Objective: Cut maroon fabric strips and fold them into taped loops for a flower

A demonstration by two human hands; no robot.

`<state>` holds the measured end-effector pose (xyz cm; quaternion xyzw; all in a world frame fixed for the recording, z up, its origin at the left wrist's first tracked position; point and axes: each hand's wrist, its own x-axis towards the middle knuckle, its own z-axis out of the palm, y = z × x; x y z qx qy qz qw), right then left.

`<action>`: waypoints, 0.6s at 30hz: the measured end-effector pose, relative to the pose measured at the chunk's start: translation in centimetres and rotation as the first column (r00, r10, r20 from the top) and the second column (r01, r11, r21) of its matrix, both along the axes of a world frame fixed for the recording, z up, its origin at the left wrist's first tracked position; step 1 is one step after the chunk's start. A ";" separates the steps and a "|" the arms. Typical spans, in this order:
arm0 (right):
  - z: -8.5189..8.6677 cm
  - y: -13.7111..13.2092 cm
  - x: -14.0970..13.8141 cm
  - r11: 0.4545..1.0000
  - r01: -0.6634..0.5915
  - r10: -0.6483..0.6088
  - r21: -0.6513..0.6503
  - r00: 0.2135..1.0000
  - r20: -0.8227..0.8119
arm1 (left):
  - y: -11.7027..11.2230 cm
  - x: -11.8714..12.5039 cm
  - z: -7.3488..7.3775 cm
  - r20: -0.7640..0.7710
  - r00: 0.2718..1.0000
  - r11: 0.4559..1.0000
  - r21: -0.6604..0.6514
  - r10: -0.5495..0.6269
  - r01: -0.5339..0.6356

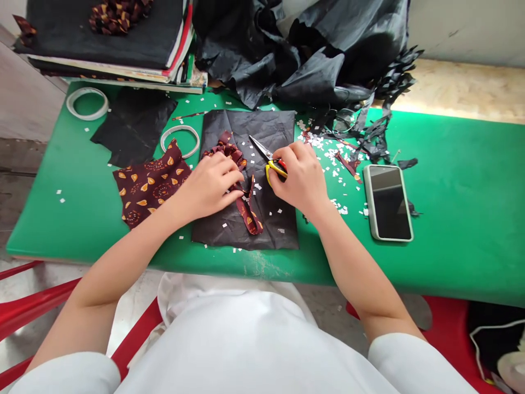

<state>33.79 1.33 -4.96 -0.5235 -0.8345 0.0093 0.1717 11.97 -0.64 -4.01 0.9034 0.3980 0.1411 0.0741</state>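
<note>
- At the centre of the frame, a black sheet [270, 221] lies on the green bench [463, 224], bearing a gathered patterned bunch [229, 152] and, below it, a looped patterned strip [248, 217].
- Just left of centre, the left hand [215, 183] rests over the bunch with its fingers bent and its thumb by the top of the strip; whether that grip pinches the cloth or only presses it, I cannot tell.
- Just right of centre, the right hand [297, 172] has its grip closed round the handles of the scissors [268, 157], whose blades point to the upper left of the frame, above the left fingers, and look shut or nearly so.
- Around the middle, the cloth seems thin and apt to slip, so a light, flat pressure from the left fingers would probably steady it without crushing the folds.
- Between the two hands, the blade tips are best angled clear of the left fingers, and well off the black sheet, which could easily be nicked.
- Right of centre, loose white scraps [324, 158] litter the bench; a few lie on the sheet too, and brushing them aside should stop them catching under the folds.
</note>
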 end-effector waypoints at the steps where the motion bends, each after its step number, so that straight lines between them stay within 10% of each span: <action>1: 0.1 -0.2 -0.2 0.998 -0.061 0.061 0.001 0.998 -0.008 | -0.3 0.4 -0.3 -0.016 1.000 1.000 0.013 -0.012 0.012; 8: -0.9 -2.2 -2.1 0.950 -0.312 0.312 -0.008 0.950 0.029 | 0.2 0.7 -2.6 0.052 0.999 0.989 0.148 0.014 -0.021; 18: -1.8 -1.3 -1.7 0.968 -0.185 0.224 0.172 0.942 -0.248 | -0.1 1.1 -1.3 0.517 0.815 0.962 -0.079 0.263 -0.260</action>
